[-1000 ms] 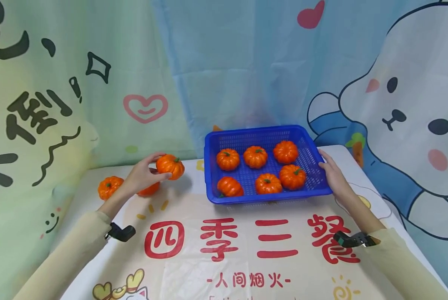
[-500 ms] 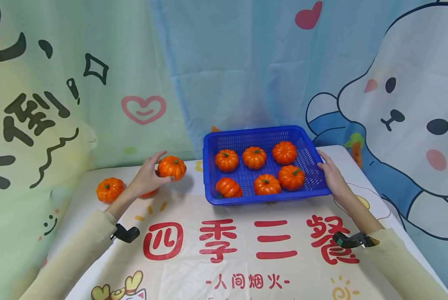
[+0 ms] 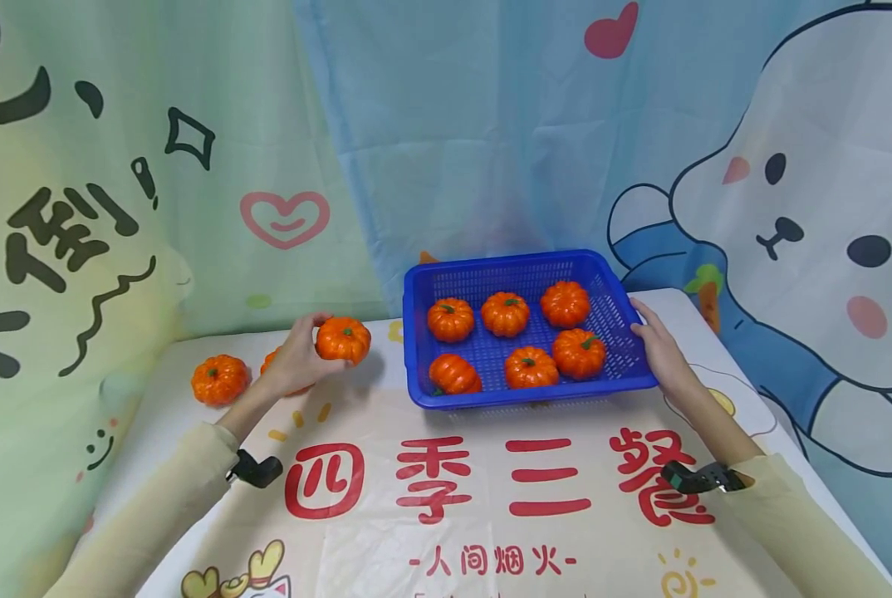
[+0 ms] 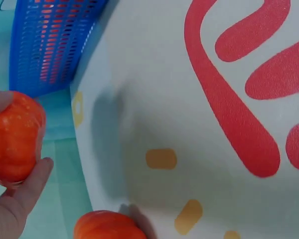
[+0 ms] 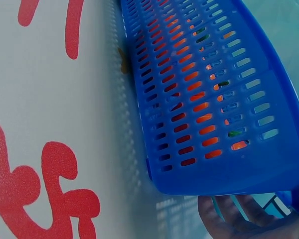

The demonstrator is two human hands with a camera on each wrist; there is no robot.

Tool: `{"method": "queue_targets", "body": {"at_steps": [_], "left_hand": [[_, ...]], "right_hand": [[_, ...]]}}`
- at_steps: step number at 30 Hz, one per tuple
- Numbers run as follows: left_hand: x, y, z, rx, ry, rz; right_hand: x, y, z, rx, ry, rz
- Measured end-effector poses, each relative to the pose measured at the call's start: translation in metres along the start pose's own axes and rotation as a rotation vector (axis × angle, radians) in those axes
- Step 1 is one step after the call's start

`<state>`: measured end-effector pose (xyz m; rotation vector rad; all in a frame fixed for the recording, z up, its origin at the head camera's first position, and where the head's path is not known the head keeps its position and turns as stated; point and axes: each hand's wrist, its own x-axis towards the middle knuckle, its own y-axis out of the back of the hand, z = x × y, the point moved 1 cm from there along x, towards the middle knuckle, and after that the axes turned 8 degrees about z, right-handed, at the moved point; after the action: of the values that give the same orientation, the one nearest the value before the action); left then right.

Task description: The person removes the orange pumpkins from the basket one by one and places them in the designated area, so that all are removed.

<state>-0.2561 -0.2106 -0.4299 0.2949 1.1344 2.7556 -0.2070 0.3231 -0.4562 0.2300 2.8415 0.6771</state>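
My left hand (image 3: 301, 359) grips a small orange pumpkin (image 3: 344, 340) between thumb and fingers, held above the table to the left of the blue basket (image 3: 531, 399). In the left wrist view the same pumpkin (image 4: 17, 139) shows at the left edge with the thumb and a finger around it. Behind the left hand a second pumpkin (image 3: 270, 360) is partly hidden, and a third pumpkin (image 3: 220, 379) lies farther left. My right hand (image 3: 666, 353) holds the basket's right rim; its fingers (image 5: 231, 211) curl at the basket's end. Several pumpkins lie inside the basket.
A white table (image 3: 184, 357) bears a cream cloth (image 3: 483, 465) printed with red characters. Behind it hangs a printed curtain (image 3: 446, 183), close to the table's back edge. A thin cable (image 3: 745, 382) runs along the right side.
The left hand has shifted slightly right with its pumpkin, its fingers resettling around it. More of the pumpkin behind it shows now than half a second ago. The right hand and basket stay put.
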Motion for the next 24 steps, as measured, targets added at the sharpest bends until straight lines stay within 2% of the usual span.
{"method": "queue_targets", "body": {"at_steps": [4, 13, 19, 24], "left_hand": [[0.0, -0.004, 0.0, -0.038, 0.05, -0.003], [-0.002, -0.009, 0.0, -0.015, 0.108, -0.003], [0.002, -0.025, -0.007, -0.007, 0.128, 0.053], [0.002, -0.04, -0.018, 0.036, 0.178, 0.028]], "right_hand": [[0.0, 0.0, 0.0, 0.001, -0.006, 0.002], [0.001, 0.001, 0.0, -0.002, -0.005, -0.001], [0.001, 0.003, 0.001, 0.01, 0.013, -0.005], [0.0, 0.0, 0.0, 0.007, 0.01, -0.007]]}}
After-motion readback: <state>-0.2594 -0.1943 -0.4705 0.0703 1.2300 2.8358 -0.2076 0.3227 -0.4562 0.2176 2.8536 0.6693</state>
